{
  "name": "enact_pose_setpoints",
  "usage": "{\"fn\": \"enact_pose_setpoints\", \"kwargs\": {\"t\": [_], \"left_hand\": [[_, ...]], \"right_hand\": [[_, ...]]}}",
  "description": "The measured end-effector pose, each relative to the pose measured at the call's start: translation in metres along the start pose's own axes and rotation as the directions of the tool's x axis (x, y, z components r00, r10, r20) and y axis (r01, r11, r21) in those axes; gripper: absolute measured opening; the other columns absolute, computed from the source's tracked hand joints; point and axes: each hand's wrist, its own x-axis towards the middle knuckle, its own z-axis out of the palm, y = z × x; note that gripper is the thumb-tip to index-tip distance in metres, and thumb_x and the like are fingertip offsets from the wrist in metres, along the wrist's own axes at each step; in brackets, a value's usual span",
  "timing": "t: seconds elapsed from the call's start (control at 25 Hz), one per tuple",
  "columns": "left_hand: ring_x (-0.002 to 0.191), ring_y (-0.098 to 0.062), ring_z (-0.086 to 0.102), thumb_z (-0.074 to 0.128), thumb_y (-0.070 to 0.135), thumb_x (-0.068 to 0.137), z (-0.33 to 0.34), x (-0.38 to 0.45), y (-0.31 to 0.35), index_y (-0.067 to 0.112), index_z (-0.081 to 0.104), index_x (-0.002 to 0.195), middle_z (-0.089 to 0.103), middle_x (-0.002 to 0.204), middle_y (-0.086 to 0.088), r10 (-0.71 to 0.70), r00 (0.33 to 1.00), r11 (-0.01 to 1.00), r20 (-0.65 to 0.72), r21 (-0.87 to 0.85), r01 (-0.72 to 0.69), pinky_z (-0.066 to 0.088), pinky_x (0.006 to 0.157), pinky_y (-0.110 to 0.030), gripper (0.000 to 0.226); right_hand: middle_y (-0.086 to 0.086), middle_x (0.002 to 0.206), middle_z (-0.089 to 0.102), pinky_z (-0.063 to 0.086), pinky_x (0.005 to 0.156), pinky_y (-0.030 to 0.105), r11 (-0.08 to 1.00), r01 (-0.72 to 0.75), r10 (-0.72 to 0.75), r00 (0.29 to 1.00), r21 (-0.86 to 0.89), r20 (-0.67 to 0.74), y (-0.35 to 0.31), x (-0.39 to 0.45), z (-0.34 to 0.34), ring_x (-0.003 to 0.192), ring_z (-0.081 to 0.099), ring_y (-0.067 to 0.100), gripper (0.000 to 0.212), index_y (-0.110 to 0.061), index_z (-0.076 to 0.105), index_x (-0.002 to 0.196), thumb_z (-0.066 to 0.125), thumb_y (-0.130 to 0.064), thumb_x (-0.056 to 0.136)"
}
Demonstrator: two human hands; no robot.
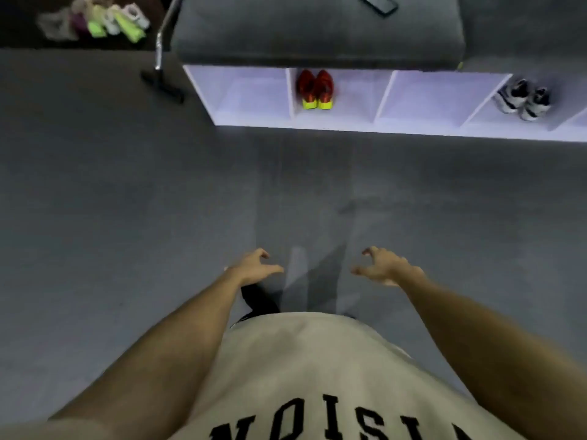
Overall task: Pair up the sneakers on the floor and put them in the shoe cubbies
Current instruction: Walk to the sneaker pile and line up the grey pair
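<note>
I am holding my left hand [255, 266] and right hand [381, 265] out over the grey carpet [127, 201], both empty with fingers loosely curled. A red pair [315, 89] is sitting in the second cubby of the white shelf [349, 128], a black-and-white pair [524, 100] in the fourth. More sneakers [111, 22] are lying far left.

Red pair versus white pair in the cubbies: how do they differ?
The red pair has yellow-green ends and stands straight in the second cubby; the white pair has black markings and sits angled in the fourth. The red shoes touch; the white shoes look slightly apart. Both are paired, side by side.
</note>
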Motion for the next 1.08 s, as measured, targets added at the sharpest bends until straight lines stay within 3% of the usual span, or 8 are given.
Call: {"fn": "enact_pose_setpoints", "kwargs": {"t": [0.08, 0.16, 0.28, 0.4, 0.56, 0.64, 0.84, 1.08], "left_hand": [[0.124, -0.027, 0.048, 0.07, 0.057, 0.079, -0.013, -0.013, -0.022, 0.019, 0.048, 0.133, 0.046, 0.138, -0.005, -0.067, 0.998, 0.994, 0.006, -0.089, 0.067, 0.039, 0.093, -0.03, 0.069], [0.127, -0.027, 0.046, 0.067, 0.053, 0.084, -0.027, -0.017, -0.059, 0.019, 0.046, 0.137, 0.043, 0.144, -0.008, -0.117, 0.993, 0.986, -0.016, -0.122, 0.115, 0.037, 0.093, -0.032, 0.066], [0.128, -0.028, 0.046, 0.066, 0.065, 0.076, -0.058, -0.021, -0.114, 0.026, 0.048, 0.134, 0.044, 0.145, -0.006, -0.189, 0.98, 0.97, -0.07, -0.166, 0.175, 0.037, 0.105, -0.041, 0.073], [0.127, -0.029, 0.046, 0.062, 0.075, 0.063, -0.1, -0.02, -0.168, 0.032, 0.049, 0.128, 0.045, 0.143, -0.004, -0.269, 0.96, 0.945, -0.073, -0.214, 0.249, 0.034, 0.108, -0.052, 0.079], [0.12, -0.029, 0.053, 0.055, 0.084, 0.04, -0.173, -0.009, -0.247, 0.036, 0.05, 0.119, 0.052, 0.133, -0.001, -0.365, 0.927, 0.89, -0.081, -0.324, 0.322, 0.038, 0.106, -0.048, 0.092], [0.117, -0.028, 0.056, 0.059, 0.082, 0.041, -0.206, -0.003, -0.275, 0.035, 0.051, 0.12, 0.057, 0.129, -0.003, -0.383, 0.919, 0.865, -0.097, -0.386, 0.32, 0.04, 0.105, -0.046, 0.093], [0.121, -0.028, 0.052, 0.07, 0.065, 0.071, -0.28, 0.013, -0.319, 0.028, 0.049, 0.132, 0.05, 0.136, -0.006, -0.405, 0.9, 0.814, -0.16, -0.512, 0.275, 0.043, 0.102, -0.038, 0.073], [0.121, -0.028, 0.052, 0.066, 0.075, 0.057, -0.367, 0.064, -0.359, 0.035, 0.051, 0.126, 0.049, 0.139, -0.002, -0.429, 0.89, 0.793, -0.154, -0.535, 0.29, 0.04, 0.105, -0.047, 0.081]], "right_hand": [[0.007, 0.145, 0.044, 0.034, 0.109, 0.05, 0.996, 0.072, -0.071, 0.997, -0.046, 0.018, -0.036, 0.013, -0.006, 0.129, 0.046, 0.03, 0.078, -0.023, 0.038, 0.14, 0.057, -0.067, 0.08], [0.008, 0.145, 0.045, 0.035, 0.108, 0.049, 0.988, 0.128, -0.125, 0.991, -0.09, 0.037, -0.08, 0.03, -0.011, 0.129, 0.046, 0.031, 0.08, -0.023, 0.039, 0.14, 0.058, -0.069, 0.077], [0.008, 0.149, 0.041, 0.032, 0.111, 0.047, 0.964, 0.204, -0.19, 0.977, -0.171, 0.093, -0.153, 0.047, -0.006, 0.135, 0.041, 0.031, 0.083, -0.02, 0.035, 0.143, 0.057, -0.068, 0.079], [0.007, 0.151, 0.039, 0.03, 0.113, 0.045, 0.949, 0.242, -0.228, 0.97, -0.203, 0.09, -0.231, 0.065, -0.002, 0.137, 0.039, 0.029, 0.081, -0.02, 0.036, 0.143, 0.056, -0.066, 0.08], [0.004, 0.146, 0.044, 0.031, 0.111, 0.045, 0.922, 0.315, -0.297, 0.948, -0.225, 0.114, -0.35, 0.087, 0.008, 0.134, 0.042, 0.027, 0.072, -0.024, 0.043, 0.137, 0.059, -0.064, 0.079], [0.002, 0.147, 0.043, 0.031, 0.112, 0.047, 0.904, 0.355, -0.335, 0.934, -0.237, 0.121, -0.398, 0.094, 0.004, 0.134, 0.042, 0.026, 0.072, -0.026, 0.043, 0.137, 0.058, -0.064, 0.079], [0.002, 0.147, 0.042, 0.031, 0.112, 0.047, 0.864, 0.402, -0.372, 0.916, -0.304, 0.153, -0.505, 0.123, -0.017, 0.134, 0.042, 0.027, 0.069, -0.028, 0.042, 0.137, 0.056, -0.065, 0.08], [0.003, 0.147, 0.041, 0.031, 0.112, 0.047, 0.832, 0.429, -0.376, 0.902, -0.352, 0.209, -0.612, 0.186, -0.038, 0.134, 0.041, 0.027, 0.067, -0.026, 0.042, 0.136, 0.057, -0.062, 0.082]]}}
